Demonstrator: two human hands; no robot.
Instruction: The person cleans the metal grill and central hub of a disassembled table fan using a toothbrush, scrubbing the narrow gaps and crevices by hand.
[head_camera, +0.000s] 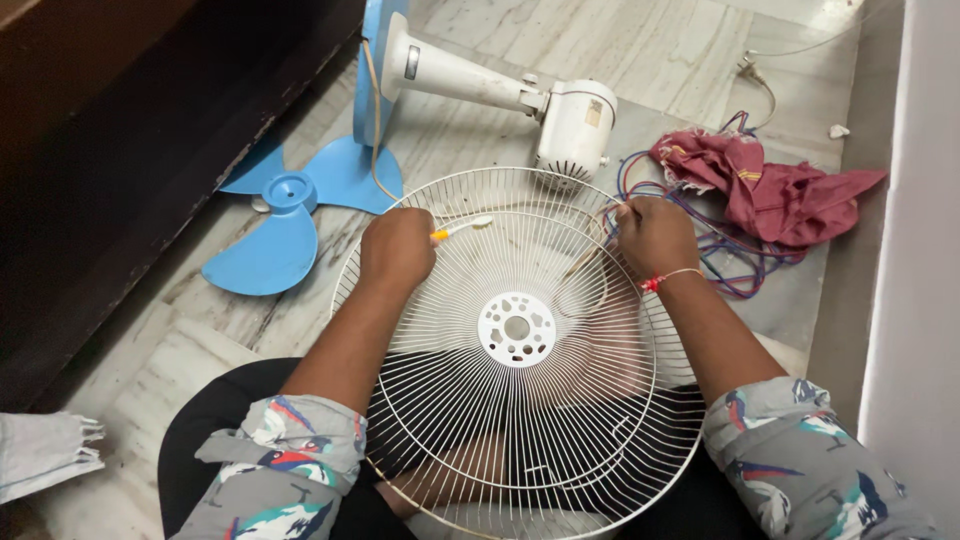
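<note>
the left hand (397, 250) is clenched around a toothbrush (462, 228) with a yellow handle, its white head lying on the wires of a white fan grille (517, 345). the right hand (650, 235) grips the far right rim of the grille, fingers curled over the wires; what else it may pinch there is hard to make out. the grille rests on the person's lap, and the legs show only dimly through the wires. its near edge is cut off by the frame. a red thread circles the right wrist.

beyond the grille lies the white fan motor and stand (520, 95), tipped on its side, its base partly cut off at the top. to the far left a blue fan blade (290, 215) lies flat on the floor. to the right, a maroon cloth (770, 185) covers a tangle of wires (735, 265). the marble floor (650, 45) is pale and veined. dark wooden furniture (110, 150) runs along the left, a white wall on the right.
</note>
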